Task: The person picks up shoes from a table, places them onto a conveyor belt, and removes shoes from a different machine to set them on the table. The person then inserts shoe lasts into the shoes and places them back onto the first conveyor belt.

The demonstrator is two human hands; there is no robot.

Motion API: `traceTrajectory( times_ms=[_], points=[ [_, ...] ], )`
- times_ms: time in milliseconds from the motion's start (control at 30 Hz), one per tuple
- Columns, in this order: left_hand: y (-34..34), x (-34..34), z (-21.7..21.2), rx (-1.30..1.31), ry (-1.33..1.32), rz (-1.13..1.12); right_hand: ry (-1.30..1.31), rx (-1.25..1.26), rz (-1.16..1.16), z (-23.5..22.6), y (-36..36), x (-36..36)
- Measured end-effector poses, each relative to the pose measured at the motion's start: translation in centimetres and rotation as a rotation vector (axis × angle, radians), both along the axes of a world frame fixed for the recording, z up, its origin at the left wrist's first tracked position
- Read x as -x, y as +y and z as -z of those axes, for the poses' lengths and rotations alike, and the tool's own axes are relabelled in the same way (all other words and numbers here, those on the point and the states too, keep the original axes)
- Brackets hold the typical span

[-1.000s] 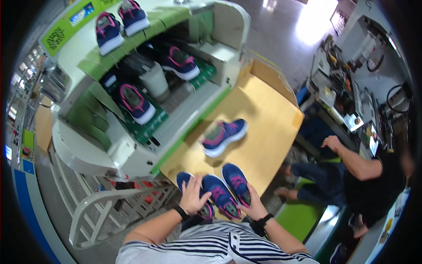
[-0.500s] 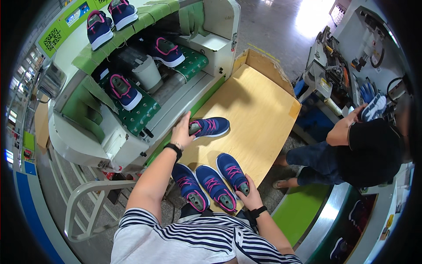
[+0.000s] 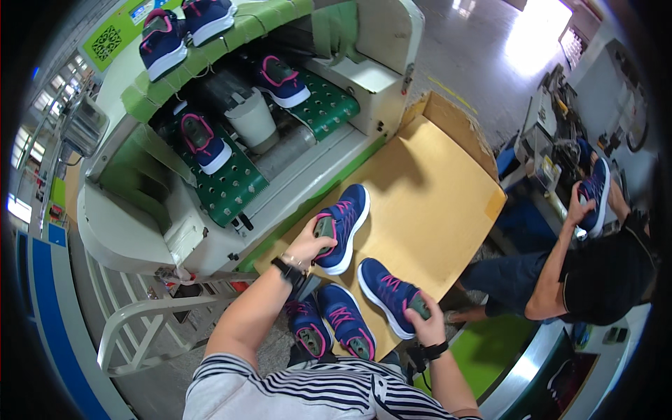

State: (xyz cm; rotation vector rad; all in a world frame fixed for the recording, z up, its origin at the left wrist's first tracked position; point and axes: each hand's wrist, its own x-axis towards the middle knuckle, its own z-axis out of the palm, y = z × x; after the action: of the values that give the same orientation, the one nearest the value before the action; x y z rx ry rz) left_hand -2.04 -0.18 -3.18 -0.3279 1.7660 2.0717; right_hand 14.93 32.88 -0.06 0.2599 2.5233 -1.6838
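Note:
My left hand (image 3: 311, 246) is closed around the heel of a navy sneaker (image 3: 347, 222) with pink laces and a white sole, its thumb over the heel opening. The sneaker is tilted, toe pointing away, above a light wooden board (image 3: 448, 192). To the right, my right hand (image 3: 428, 323) grips the heel of a matching sneaker (image 3: 383, 288), whose toe points away to the left. Between my arms, two more sneakers lie side by side close to my body: one (image 3: 309, 323) partly hidden by my left wrist, the other (image 3: 341, 308) beside it.
Ahead stands a machine with perforated green conveyor belts (image 3: 329, 105), carrying two sneakers (image 3: 206, 145). More sneakers (image 3: 162, 47) rest on its green-covered top. A cardboard edge (image 3: 462, 119) borders the board. At right, a person (image 3: 591, 269) holds another sneaker (image 3: 595, 196). A white metal railing (image 3: 133, 315) is at left.
My left hand has lifted and turned its sneaker so the toe points away. My right hand has pulled its sneaker rightward from the other two. The co-worker's hands now hold up a navy sneaker.

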Motion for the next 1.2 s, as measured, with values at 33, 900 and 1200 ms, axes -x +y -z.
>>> traceTrajectory(
  times_ms=[33, 900, 1200],
  points=[
    [0.1, -1.1, -3.0, -0.169, -0.066, -0.101, 0.018, 0.035, 0.023, -0.3, 0.7, 1.7],
    [-6.6, -1.0, -16.4, 0.645, 0.361, -0.879, 0.855, -0.094, -0.236, -10.2, -16.3, 28.1],
    [-5.7, 1.7, -17.1, 0.090, 0.574, -0.594, 0.101, -0.930, -0.547, 7.9, 1.7, -6.2]
  ],
)
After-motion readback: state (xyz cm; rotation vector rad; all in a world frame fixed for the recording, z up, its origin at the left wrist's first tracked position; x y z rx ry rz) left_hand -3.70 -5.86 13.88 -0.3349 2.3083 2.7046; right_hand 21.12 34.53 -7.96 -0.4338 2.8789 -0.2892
